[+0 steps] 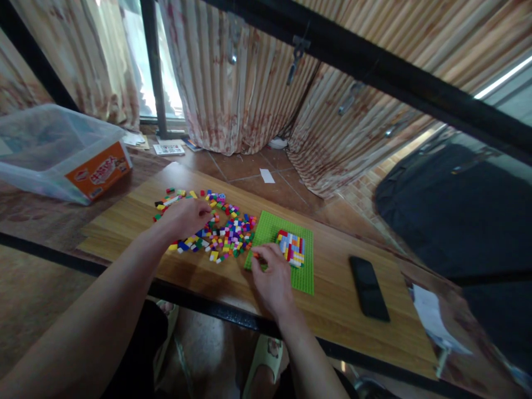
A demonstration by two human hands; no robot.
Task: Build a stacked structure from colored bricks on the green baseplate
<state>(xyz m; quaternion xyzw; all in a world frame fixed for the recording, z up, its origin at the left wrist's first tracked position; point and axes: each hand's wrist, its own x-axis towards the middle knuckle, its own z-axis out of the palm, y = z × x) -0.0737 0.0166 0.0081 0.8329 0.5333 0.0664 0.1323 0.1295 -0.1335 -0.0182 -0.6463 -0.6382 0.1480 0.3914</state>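
Observation:
A green baseplate [272, 226] lies on the wooden table, with a small block of coloured bricks [292, 247] built on its right half. My right hand [272, 280] rests on the plate's near-left corner, fingers curled and pinched on a small brick I can barely make out. To the left a pile of loose coloured bricks [226, 230] is spread over the table. My left hand [185, 217] lies on the pile's left part, fingers bent down into the bricks; what they hold, if anything, is hidden.
A black phone [368, 287] lies flat to the right of the plate. A clear plastic tub with an orange label [62, 152] stands at the far left. Curtains hang behind the table, and papers lie at the right edge [430, 316].

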